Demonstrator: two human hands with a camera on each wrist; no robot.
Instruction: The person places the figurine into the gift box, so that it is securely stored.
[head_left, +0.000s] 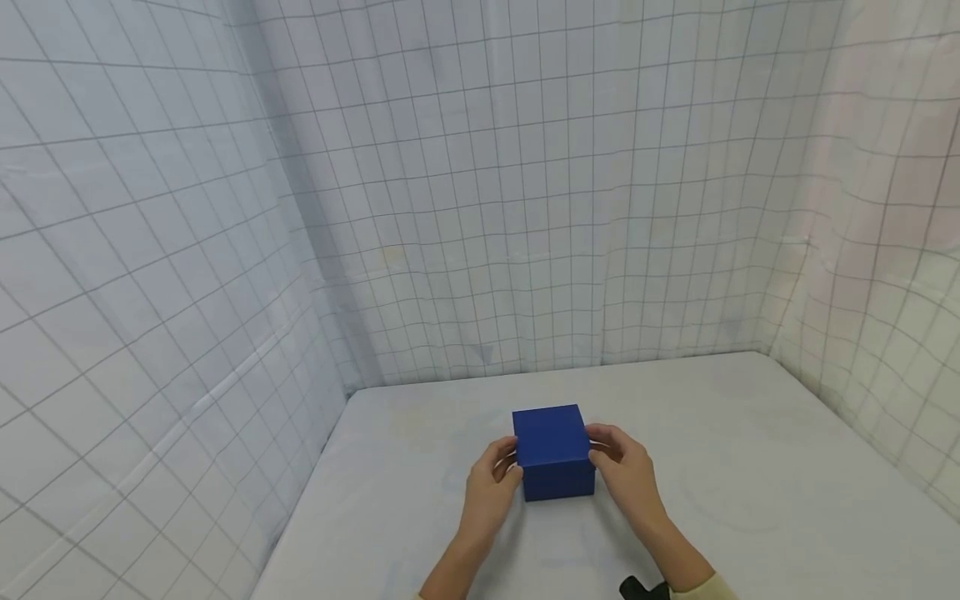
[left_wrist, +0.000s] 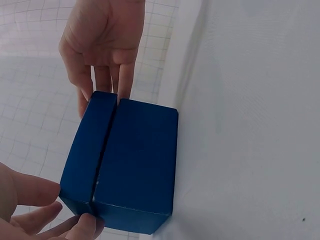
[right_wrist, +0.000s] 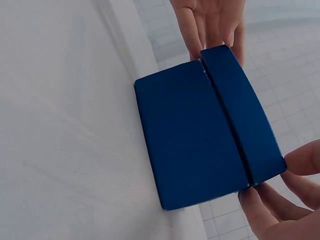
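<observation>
A dark blue box (head_left: 559,485) with a separate lid (head_left: 552,435) sits on the white table (head_left: 405,500). My left hand (head_left: 486,502) holds the lid's left side with thumb and bent fingers. On the opposite side, my right hand (head_left: 628,482) grips the lid in the same way. Both wrist views show a thin dark gap between the lid (left_wrist: 89,150) and the lower part of the box (right_wrist: 187,140). The lid is on top of the box. What the box contains is hidden.
White sheets with a grid pattern (head_left: 525,208) hang behind the table and on both sides. A black object (head_left: 642,588) shows by the right wrist at the bottom edge of the head view.
</observation>
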